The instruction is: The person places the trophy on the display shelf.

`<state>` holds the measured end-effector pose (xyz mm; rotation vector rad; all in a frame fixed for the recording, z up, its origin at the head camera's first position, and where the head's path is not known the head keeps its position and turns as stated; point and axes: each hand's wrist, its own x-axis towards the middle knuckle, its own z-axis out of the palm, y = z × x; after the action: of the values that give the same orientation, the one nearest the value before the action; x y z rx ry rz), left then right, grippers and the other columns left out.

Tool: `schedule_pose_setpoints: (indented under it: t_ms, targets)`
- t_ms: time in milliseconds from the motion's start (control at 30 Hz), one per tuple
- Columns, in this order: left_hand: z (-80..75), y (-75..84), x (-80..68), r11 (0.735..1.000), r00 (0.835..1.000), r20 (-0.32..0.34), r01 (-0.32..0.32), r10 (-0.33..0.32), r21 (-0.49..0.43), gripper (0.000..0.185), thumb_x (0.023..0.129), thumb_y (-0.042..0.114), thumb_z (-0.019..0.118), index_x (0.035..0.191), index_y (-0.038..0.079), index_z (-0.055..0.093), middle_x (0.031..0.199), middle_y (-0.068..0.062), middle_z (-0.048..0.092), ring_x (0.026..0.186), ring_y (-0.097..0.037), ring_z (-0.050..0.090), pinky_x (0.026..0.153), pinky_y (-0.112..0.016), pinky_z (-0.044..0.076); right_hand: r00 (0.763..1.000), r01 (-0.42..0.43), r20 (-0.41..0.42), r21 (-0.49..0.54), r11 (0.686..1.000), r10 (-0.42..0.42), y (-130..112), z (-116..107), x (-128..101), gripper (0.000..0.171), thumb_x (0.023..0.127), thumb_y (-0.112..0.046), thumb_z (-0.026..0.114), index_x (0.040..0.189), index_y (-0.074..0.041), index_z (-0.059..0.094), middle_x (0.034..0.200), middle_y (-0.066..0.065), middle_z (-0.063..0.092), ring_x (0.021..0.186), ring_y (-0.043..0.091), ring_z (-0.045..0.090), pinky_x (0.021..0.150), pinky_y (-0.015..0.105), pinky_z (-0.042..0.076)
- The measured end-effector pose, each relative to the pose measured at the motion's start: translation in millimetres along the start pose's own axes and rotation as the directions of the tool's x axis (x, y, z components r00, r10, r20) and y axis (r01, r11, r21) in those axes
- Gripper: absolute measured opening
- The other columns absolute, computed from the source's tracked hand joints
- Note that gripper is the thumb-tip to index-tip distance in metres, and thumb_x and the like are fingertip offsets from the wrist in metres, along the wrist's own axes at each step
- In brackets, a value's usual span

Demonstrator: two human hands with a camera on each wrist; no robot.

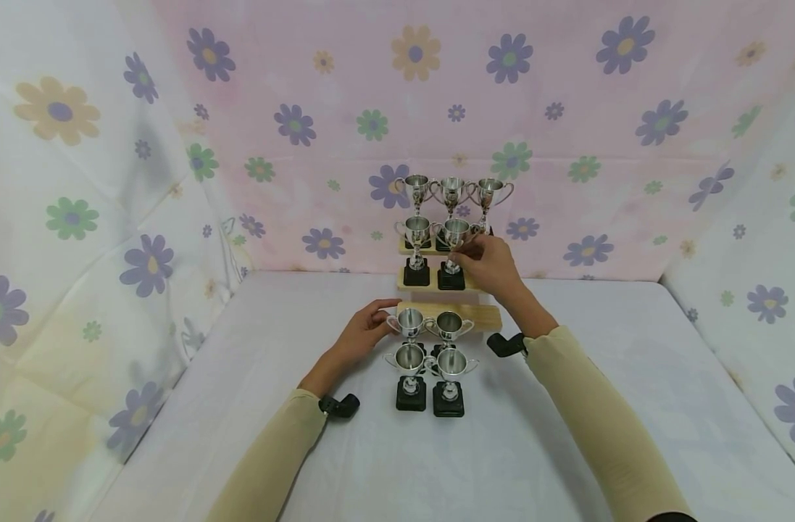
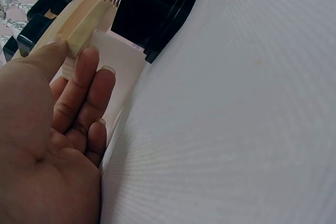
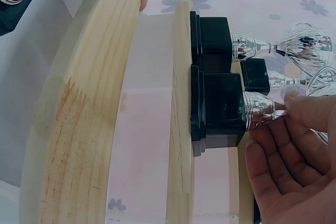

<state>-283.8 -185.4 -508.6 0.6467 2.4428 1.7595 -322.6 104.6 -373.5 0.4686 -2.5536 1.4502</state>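
My right hand (image 1: 491, 267) pinches the stem of a silver trophy cup (image 1: 457, 232), whose black base stands on the middle shelf (image 1: 406, 288) of a wooden tiered stand. In the right wrist view, thumb and fingertips meet just above that black base (image 3: 223, 106). To its left on the same shelf stands another trophy (image 1: 417, 272). My left hand (image 1: 360, 335) holds the left end of the lowest shelf (image 1: 482, 317); the left wrist view has the thumb against the wood (image 2: 79, 30) and fingers beside it. Trophies partly hide this shelf in the head view.
Several trophies (image 1: 449, 399) stand in two rows on the white tabletop (image 1: 599, 406) before the stand. Three more, including one at the right (image 1: 490, 190), stand on the top shelf. Floral cloth (image 1: 345, 109) hangs close behind and at both sides.
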Motion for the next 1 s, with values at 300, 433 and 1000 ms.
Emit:
schedule_pose_setpoints:
  t_ms: [300, 433, 1000]
  targets:
    - [-1.6, 32.0, -10.0, 1.0, 1.0, 0.012, -0.022, 0.022, -0.017, 0.048, 0.106, 0.005, 0.064, 0.151, -0.006, 0.05, 0.1, -0.014, 0.076, 0.094, -0.012, 0.07, 0.089, -0.028, 0.046, 1.0, 0.015, 0.007, -0.01, 1.0, -0.015, 3.5, 2.4, 3.0, 0.024, 0.101, -0.016, 0.075, 0.117, 0.002, 0.075, 0.113, 0.02, 0.074, 0.101, 0.035, 0.071, 0.091, 0.048, 0.056]
    - [-1.4, 33.4, -10.4, 0.999, 1.0, 0.008, -0.017, 0.018, -0.027, 0.048, 0.106, 0.004, 0.063, 0.151, -0.006, 0.051, 0.1, -0.014, 0.076, 0.093, -0.011, 0.071, 0.089, -0.028, 0.046, 1.0, 0.005, 0.008, 0.001, 1.0, -0.005, 1.4, 2.6, 2.9, 0.025, 0.101, -0.016, 0.075, 0.117, 0.003, 0.075, 0.114, 0.021, 0.074, 0.102, 0.036, 0.071, 0.092, 0.049, 0.056]
    - [2.0, 1.7, -1.3, 1.0, 1.0, -0.021, 0.019, -0.019, 0.005, 0.048, 0.108, 0.008, 0.063, 0.154, 0.002, 0.051, 0.102, -0.014, 0.076, 0.096, -0.013, 0.07, 0.091, -0.028, 0.044, 1.0, 0.017, -0.007, 0.002, 1.0, -0.017, 2.9, 4.9, 1.3, 0.026, 0.1, -0.017, 0.076, 0.117, 0.003, 0.074, 0.114, 0.021, 0.074, 0.103, 0.036, 0.072, 0.093, 0.049, 0.056]
